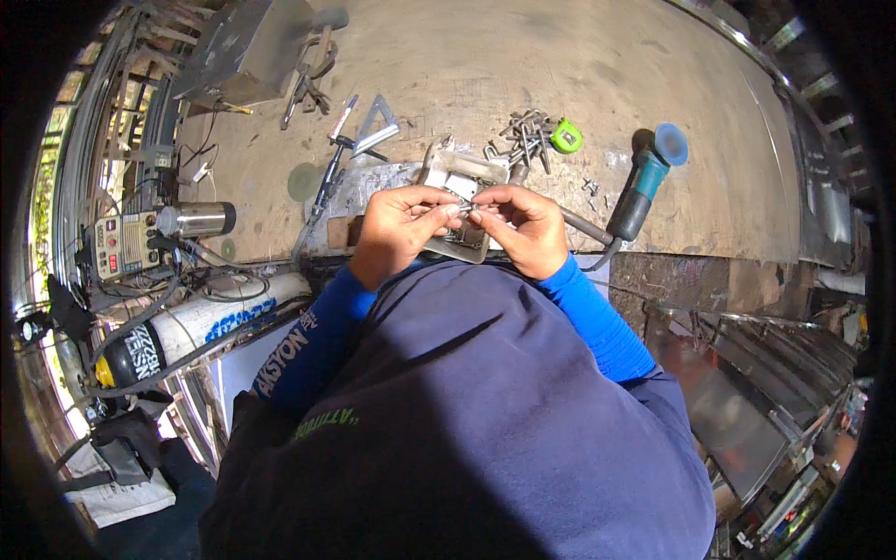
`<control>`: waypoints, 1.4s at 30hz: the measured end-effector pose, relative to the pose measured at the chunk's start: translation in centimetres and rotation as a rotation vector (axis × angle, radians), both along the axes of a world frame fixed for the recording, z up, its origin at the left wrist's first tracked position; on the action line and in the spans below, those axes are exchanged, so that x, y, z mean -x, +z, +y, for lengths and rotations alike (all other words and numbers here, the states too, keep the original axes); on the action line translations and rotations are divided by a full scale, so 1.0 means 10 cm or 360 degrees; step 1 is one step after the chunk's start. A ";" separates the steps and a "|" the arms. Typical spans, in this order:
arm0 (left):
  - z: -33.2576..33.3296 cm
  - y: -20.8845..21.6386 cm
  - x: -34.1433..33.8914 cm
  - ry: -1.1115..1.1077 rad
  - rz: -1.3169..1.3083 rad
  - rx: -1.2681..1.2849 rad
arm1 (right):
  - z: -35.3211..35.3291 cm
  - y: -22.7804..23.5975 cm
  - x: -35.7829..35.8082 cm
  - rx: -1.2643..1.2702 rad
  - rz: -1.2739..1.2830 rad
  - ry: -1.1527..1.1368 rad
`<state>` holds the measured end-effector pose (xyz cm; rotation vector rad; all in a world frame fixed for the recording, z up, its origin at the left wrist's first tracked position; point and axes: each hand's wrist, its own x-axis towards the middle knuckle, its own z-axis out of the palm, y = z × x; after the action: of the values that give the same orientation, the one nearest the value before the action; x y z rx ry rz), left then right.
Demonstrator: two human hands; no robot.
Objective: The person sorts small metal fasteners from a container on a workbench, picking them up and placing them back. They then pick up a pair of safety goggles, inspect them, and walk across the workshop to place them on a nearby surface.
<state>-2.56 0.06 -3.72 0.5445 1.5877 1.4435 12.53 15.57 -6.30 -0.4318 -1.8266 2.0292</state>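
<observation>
Both hands meet over an open metal tray at the near edge of the workbench. My left hand pinches a small shiny metal piece between thumb and fingertips. From the other side, my right hand grips the same piece with its thumb and forefinger. The piece is too small and too covered by fingers to tell its kind. Small loose metal parts lie in the tray, partly hidden under my hands.
An angle grinder lies to the right, its cord running to the bench edge. Beyond the tray are clamps and a green tape measure. A welding torch and a triangular square lie left. A gas cylinder rests beside the bench.
</observation>
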 end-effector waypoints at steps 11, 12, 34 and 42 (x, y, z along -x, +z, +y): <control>0.05 -0.06 0.00 0.0058 -0.0184 -0.0424 | 0.04 0.09 0.00 -0.0063 0.0128 0.0007; 0.06 -0.07 0.00 0.0048 -0.0188 -0.0440 | 0.05 0.09 -0.01 -0.0073 0.0129 0.0012; 0.18 -0.04 -0.22 -0.0045 -0.0076 -0.0374 | 0.17 0.24 -0.19 -0.0788 0.0004 -0.0167; 0.17 -0.02 -0.37 0.0071 0.0082 -0.0464 | 0.06 0.18 -0.15 -0.0630 -0.0006 -0.0041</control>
<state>1.16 1.80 -3.95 0.7225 1.4440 1.7206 14.08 16.15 -4.53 -0.3400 -2.1453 1.5932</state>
